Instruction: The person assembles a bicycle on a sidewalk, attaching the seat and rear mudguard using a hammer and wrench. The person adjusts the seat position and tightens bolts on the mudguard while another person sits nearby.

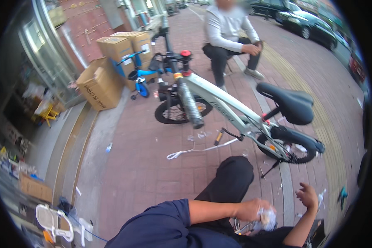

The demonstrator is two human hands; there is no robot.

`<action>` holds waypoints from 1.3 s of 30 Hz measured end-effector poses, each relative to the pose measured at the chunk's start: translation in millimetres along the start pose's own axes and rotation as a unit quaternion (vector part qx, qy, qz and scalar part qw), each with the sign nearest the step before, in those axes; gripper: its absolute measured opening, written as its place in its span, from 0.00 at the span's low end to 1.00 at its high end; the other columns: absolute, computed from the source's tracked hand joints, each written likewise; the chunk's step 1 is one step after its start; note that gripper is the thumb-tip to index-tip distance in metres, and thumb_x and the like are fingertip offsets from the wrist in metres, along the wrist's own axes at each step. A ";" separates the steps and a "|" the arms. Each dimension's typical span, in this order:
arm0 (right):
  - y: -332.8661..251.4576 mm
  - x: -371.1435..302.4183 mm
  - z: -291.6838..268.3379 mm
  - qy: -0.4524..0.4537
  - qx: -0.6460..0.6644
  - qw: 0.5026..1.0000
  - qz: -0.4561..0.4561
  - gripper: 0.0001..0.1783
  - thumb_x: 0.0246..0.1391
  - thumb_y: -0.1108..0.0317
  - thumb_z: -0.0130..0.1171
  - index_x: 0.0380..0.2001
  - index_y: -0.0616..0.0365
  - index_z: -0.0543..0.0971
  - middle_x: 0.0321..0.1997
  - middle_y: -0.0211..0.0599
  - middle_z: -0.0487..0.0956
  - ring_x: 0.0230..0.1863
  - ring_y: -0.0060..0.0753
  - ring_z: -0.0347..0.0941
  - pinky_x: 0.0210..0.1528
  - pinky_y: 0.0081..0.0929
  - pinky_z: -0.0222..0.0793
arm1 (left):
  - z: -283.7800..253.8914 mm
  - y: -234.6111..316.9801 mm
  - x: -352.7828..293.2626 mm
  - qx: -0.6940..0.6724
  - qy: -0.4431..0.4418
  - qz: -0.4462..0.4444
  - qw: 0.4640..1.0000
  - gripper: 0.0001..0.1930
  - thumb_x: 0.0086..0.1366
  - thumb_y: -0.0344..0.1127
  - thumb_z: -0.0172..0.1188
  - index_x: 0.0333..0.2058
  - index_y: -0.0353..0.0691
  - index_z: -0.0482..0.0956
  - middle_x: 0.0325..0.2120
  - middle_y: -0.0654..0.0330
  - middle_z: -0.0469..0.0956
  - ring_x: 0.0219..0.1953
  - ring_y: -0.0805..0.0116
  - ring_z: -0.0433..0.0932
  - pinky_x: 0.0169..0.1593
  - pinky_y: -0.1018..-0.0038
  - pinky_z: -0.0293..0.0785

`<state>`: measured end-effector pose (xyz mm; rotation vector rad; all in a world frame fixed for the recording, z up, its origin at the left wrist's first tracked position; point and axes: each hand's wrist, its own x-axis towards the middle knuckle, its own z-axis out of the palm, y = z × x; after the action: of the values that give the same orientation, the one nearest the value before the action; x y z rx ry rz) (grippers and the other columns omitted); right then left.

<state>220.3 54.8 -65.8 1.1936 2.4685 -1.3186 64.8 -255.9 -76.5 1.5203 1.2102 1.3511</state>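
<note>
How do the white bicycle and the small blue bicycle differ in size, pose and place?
The white bicycle is far larger than the blue bicycle. The white one stands in the middle of the brick paving, near the camera wearer; the blue one stands farther back, against the cardboard boxes. The blue one has a small side wheel; the white one leans on a kickstand. Both are upright and unridden.

The seated person's [229,31] head is being cut off by the top edge. The left hand [252,210] is closing over a crumpled clear wrapper [268,218], hiding most of it. The white bicycle's [231,109] rear wheel [287,149] is sitting partly hidden behind its frame.
</note>
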 end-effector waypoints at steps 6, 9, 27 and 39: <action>28.4 21.9 -3.6 0.050 -0.021 0.999 0.000 0.35 0.51 0.71 0.64 0.62 0.74 0.71 0.38 0.55 0.84 0.29 0.34 0.81 0.31 0.30 0.76 | -43.5 79.8 -81.7 -0.039 0.059 -0.079 0.994 0.33 0.56 0.32 0.67 0.62 0.36 0.71 0.48 0.50 0.81 0.51 0.56 0.81 0.58 0.64 0.73; 38.6 28.5 2.2 0.029 0.024 0.999 0.008 0.33 0.53 0.72 0.63 0.62 0.73 0.71 0.38 0.54 0.84 0.28 0.34 0.81 0.26 0.30 0.76 | -81.6 95.7 -136.1 -0.009 -0.025 -0.152 0.988 0.33 0.57 0.37 0.70 0.61 0.37 0.72 0.51 0.53 0.80 0.52 0.60 0.79 0.58 0.66 0.73; 49.7 17.8 29.5 -0.005 0.024 0.999 0.040 0.32 0.53 0.72 0.63 0.61 0.74 0.71 0.40 0.56 0.83 0.28 0.39 0.83 0.25 0.31 0.77 | -340.8 160.0 -239.7 0.405 0.398 -0.404 0.717 0.31 0.58 0.50 0.70 0.57 0.39 0.79 0.52 0.50 0.82 0.53 0.54 0.82 0.57 0.60 0.76; 21.7 -0.6 30.0 -0.021 -0.080 0.997 0.008 0.31 0.53 0.66 0.65 0.58 0.70 0.76 0.33 0.49 0.86 0.32 0.36 0.84 0.34 0.33 0.78 | -145.1 -29.8 -221.1 0.104 0.350 -0.375 0.852 0.27 0.63 0.41 0.68 0.56 0.31 0.78 0.51 0.48 0.82 0.54 0.59 0.81 0.58 0.65 0.76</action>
<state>227.7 39.2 -98.5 1.1336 2.4765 -1.1062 -81.7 -468.1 -142.1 0.4881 2.1692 1.2460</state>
